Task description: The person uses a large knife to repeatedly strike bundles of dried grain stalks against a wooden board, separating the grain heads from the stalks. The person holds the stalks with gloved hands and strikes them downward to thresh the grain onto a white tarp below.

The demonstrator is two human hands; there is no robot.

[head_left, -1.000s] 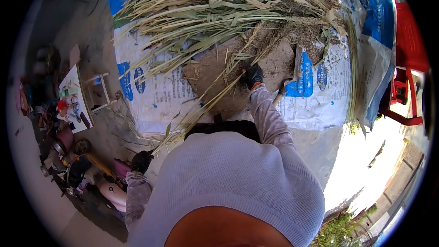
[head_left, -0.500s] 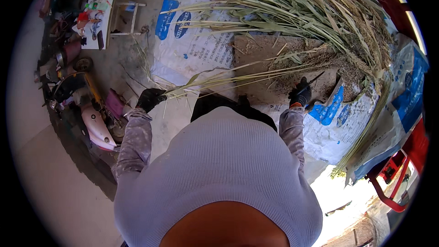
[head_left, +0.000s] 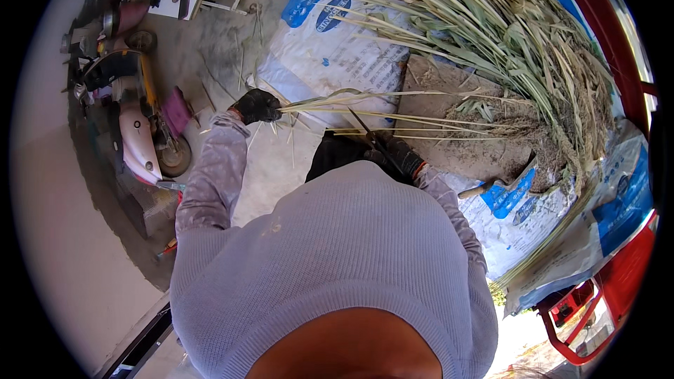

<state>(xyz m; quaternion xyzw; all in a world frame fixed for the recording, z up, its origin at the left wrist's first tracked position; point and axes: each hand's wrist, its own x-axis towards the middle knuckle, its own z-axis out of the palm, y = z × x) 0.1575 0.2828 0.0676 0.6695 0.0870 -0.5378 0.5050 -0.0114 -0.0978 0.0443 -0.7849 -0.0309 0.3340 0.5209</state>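
Note:
My left hand (head_left: pixel 258 106), in a dark glove, is closed round the cut ends of a few long dry stalks (head_left: pixel 330 107). These stretch right across a brown board (head_left: pixel 428 102), their seed heads (head_left: pixel 502 128) lying at its far right side. In my right hand (head_left: pixel 401 156), also gloved, is a thin dark-bladed knife (head_left: pixel 361 122). Its blade points up and left and crosses the stalks near the board's left edge; whether it touches them I cannot tell. The glove hides the handle.
A large heap of stalks (head_left: pixel 484 35) covers the white sacks (head_left: pixel 351 49) at the back right. Right of my right hand lies a tool with a wooden handle (head_left: pixel 476 190). Leftward stand a pink scooter (head_left: pixel 138 142) and a white table (head_left: pixel 175 1); a red metal frame (head_left: pixel 572 351) is at right.
My right hand has come left with the knife, from over the board to the stalks. My left hand still grips the stalks. The whole view has shifted.

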